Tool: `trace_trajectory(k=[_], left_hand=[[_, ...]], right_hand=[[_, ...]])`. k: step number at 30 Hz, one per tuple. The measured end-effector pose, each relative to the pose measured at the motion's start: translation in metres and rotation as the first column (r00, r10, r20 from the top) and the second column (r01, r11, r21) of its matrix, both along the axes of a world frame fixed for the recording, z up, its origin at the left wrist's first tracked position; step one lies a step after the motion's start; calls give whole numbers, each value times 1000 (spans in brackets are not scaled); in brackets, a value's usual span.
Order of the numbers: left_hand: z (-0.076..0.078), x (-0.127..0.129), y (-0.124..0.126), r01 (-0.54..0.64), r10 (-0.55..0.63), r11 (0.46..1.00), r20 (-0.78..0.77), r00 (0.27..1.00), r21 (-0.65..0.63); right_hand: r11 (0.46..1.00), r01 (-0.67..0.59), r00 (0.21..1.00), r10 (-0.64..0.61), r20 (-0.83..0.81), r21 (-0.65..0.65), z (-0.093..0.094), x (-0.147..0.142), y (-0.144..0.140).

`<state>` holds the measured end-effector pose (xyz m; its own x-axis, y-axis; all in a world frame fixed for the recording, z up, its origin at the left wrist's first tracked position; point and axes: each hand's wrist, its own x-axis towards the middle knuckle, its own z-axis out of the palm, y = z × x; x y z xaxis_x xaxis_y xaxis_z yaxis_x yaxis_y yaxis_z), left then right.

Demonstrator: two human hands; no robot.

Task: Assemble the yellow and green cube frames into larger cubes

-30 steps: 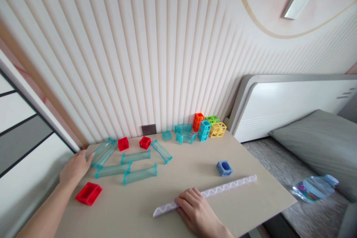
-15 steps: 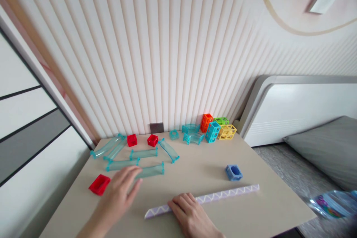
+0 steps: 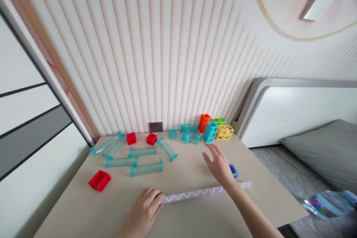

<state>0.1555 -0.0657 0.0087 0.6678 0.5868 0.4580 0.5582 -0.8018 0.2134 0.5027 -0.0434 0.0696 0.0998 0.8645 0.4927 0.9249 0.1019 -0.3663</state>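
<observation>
On the beige bench (image 3: 181,215), the left hand (image 3: 143,208) lies flat with its fingers loosely spread, fingertips touching the near-left end of the long pale-purple zigzag-patterned strip (image 3: 205,192), not gripping it. The strip lies along the near part of the bench, running left to right. The right hand (image 3: 219,165) hovers open above the middle of the bench, fingers extended and holding nothing, its forearm crossing over the strip. Just right of it, partly hidden, sits a small blue plastic cube piece (image 3: 233,170). Farther left lie several clear teal plastic tube sections (image 3: 145,167) and a red plastic rectangular frame (image 3: 99,180). Against the far wall stands a cluster of orange, blue, green and yellow lattice cubes (image 3: 214,128).
</observation>
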Motion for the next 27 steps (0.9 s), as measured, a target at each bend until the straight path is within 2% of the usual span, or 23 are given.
trace_trajectory(k=[1,3,6,11,14,16,18,20,22,23,25,27], left_hand=[[-1,0,0,-1,1,1000,-1,1000,-6],[-1,-1,-1,-11,11,1000,-9,1000,-15],[2,-1,-3,-31,30,999,-19,999,-29],[15,-4,-2,-35,35,999,10,999,9],[25,-7,-2,-83,78,995,82,994,53],[33,-8,-2,-135,127,989,132,983,55],[43,-4,0,-198,189,980,187,964,28],[54,4,3,-250,245,968,247,938,-12],[64,15,7,-258,261,965,296,919,-51],[68,20,8,-242,251,968,321,913,-71],[73,28,11,-188,227,973,386,894,-136],[74,30,12,-139,216,970,444,870,-201]], right_hand=[[992,128,991,-127,-42,11,4,15,19],[959,277,952,-281,-117,-52,10,38,55],[916,365,900,-393,-190,-166,13,50,90],[884,422,841,-465,-275,-202,11,45,101],[897,422,824,-440,-356,-132,22,34,93],[944,328,806,-296,-513,-30,34,16,81],[988,140,757,-63,-650,66,47,-14,63],[997,-31,807,69,-586,74,58,-50,39],[980,-193,833,189,-520,48,64,-87,15],[957,-289,808,264,-526,37,65,-104,5],[887,-461,709,390,-587,33,62,-131,-10],[840,-541,616,431,-660,43,56,-148,-16]])
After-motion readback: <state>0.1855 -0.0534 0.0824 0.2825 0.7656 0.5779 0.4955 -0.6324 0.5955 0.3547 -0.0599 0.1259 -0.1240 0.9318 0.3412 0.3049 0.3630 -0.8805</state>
